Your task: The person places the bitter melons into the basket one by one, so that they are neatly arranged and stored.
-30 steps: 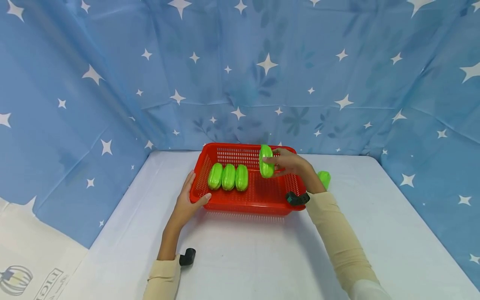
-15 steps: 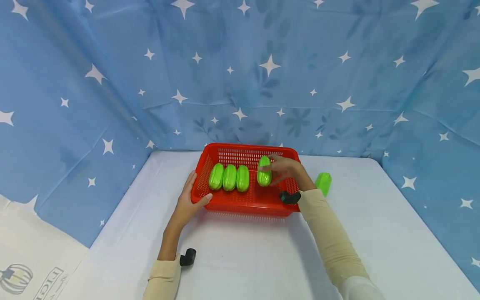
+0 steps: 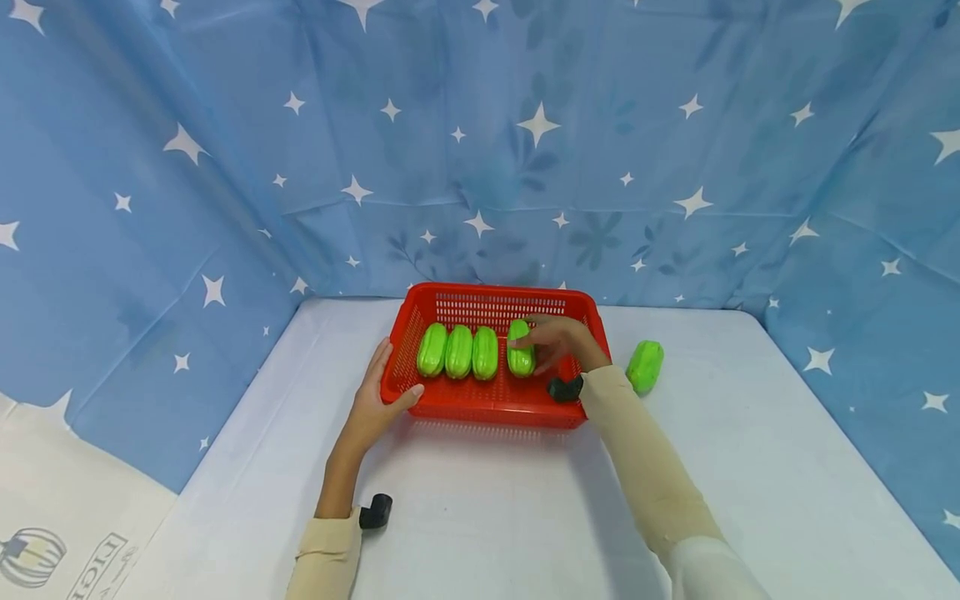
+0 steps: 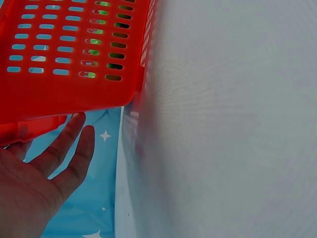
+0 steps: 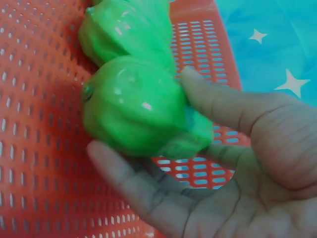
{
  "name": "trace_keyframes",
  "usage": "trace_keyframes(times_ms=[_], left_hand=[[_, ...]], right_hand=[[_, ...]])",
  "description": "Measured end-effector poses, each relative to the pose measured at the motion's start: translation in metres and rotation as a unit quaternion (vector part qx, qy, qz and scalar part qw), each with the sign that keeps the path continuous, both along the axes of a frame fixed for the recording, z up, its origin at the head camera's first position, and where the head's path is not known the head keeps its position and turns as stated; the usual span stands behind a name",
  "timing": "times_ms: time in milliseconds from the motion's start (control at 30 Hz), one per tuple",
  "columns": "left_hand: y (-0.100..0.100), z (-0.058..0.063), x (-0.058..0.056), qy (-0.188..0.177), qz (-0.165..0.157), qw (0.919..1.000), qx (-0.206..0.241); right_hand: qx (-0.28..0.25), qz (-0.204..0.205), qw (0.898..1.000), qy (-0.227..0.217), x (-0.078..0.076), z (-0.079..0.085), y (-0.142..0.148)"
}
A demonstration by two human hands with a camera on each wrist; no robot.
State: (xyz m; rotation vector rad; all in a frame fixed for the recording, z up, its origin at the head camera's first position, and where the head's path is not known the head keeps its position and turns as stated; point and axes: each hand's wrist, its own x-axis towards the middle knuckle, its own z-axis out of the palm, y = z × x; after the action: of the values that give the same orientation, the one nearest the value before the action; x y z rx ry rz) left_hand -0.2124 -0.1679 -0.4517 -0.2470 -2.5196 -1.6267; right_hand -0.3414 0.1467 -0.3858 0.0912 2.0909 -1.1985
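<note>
My right hand [image 3: 558,337] holds a glossy green ribbed fruit [image 3: 521,354], long and rounded, low inside the red plastic basket [image 3: 495,410]. In the right wrist view, the thumb lies against one side of this fruit [image 5: 133,109] and the fingers curve round the other. Three matching green fruits [image 3: 458,352] lie side by side in the basket's left half. At the basket's front left corner rests my left hand [image 3: 372,410], thumb along the front rim and fingers extended up the left side. The left wrist view shows that hand's fingers [image 4: 74,158] nearly straight beside the rim.
Another green fruit [image 3: 645,367] lies on the white table [image 3: 480,508], right of the basket. A blue curtain with white stars [image 3: 480,150] hangs behind the table and along its sides.
My right hand has lowered the green fruit into the basket and shifted it left, closer to the row of three. My left hand has stayed at the basket's corner.
</note>
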Motion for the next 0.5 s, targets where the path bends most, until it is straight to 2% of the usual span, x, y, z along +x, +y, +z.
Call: trace_keyframes(times_ms=[167, 500], left_hand=[[0.001, 0.000, 0.000, -0.004, -0.003, 0.9999, 0.012], [0.001, -0.002, -0.001, 0.000, 0.005, 1.0000, 0.001]], right_hand=[[-0.001, 0.005, 1.000, -0.004, -0.004, -0.005, -0.013], [0.033, -0.033, 0.999, -0.008, -0.007, -0.010, -0.021]])
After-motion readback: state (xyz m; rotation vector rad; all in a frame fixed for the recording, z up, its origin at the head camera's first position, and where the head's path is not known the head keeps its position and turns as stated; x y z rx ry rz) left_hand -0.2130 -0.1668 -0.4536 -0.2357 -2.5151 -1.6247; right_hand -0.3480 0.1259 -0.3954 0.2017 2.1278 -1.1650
